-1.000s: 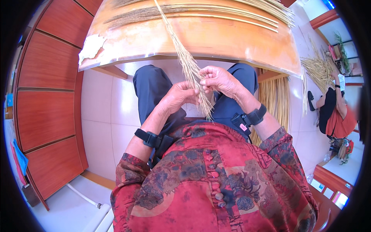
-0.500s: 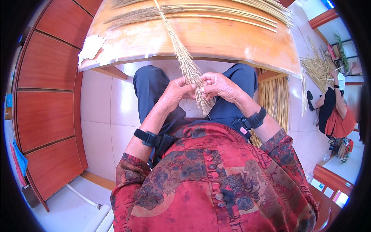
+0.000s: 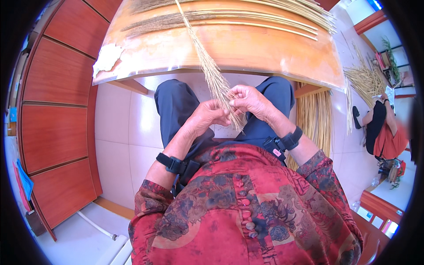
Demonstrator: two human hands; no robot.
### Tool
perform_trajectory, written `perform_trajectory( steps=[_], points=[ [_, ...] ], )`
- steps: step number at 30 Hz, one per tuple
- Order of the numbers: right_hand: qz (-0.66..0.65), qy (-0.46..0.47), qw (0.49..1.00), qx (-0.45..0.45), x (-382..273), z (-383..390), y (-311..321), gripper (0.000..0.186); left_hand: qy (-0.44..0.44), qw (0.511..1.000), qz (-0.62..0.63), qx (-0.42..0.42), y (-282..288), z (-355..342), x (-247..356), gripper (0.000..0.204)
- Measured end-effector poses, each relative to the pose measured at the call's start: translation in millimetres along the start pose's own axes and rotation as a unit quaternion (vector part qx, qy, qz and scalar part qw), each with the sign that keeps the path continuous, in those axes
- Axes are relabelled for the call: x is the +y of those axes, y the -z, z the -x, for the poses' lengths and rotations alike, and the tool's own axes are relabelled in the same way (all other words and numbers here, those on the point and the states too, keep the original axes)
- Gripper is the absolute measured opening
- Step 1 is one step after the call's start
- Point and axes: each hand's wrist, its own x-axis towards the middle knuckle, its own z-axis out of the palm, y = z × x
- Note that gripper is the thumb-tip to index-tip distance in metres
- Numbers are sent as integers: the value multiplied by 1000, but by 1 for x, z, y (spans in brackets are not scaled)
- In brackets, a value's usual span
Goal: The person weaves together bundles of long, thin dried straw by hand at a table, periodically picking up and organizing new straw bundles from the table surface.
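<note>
Straw (image 3: 215, 84) pinched near its brushy tip by left hand (image 3: 221, 115) and right hand (image 3: 238, 102), above lap (image 3: 256, 128).
Best handled gently: steady with one, part fine strands with the other, without snapping any; let stem (image 3: 187, 28) slope freely over worktop (image 3: 154, 49), clear of stalks (image 3: 205, 16) lying beyond.

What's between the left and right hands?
The bristly straw bunch, pinched by the fingers of the left hand and right hand; the head view shows it.
</note>
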Motion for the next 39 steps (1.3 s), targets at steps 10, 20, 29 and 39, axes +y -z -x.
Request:
perform_trajectory(
  steps=[10, 20, 29, 39],
  points=[
    [-55, -2, 998, 14, 3, 2, 4, 26, -21, 999, 18, -25, 8, -4, -3, 10],
    [1, 3, 999, -32, 24, 19, 7, 20, 3, 989, -120, -82, 16, -3, -5, 22],
    [55, -27, 996, -64, 45, 39, 14, 19, -59, 991, 8, 119, 28, -22, 25, 35],
    [388, 61, 919, -40, 50, 22, 5, 26, -140, 978, 114, 103, 7, -51, 45, 24]
  ],
)
